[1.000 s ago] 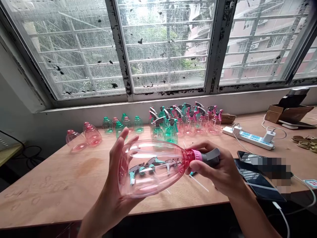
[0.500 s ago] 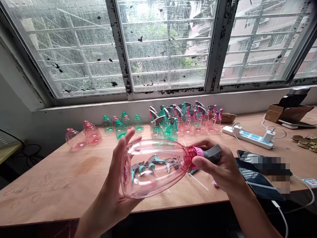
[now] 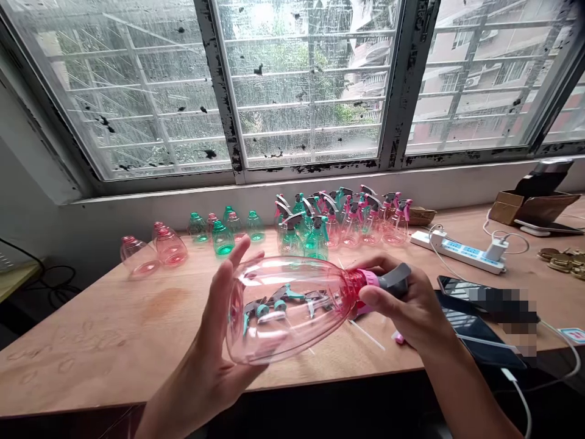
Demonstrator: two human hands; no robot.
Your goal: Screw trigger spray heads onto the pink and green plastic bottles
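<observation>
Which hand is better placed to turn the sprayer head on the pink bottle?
Probably the right hand: it already grips the grey sprayer head at the neck, while the left hand cradles the transparent pink plastic bottle at its base.

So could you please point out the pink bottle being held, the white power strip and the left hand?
Pink bottle (image 3: 292,311), head view, on its clear body.
White power strip (image 3: 457,251), head view, on its top face.
Left hand (image 3: 214,360), head view, on the palm beside the bottle's base.
</observation>
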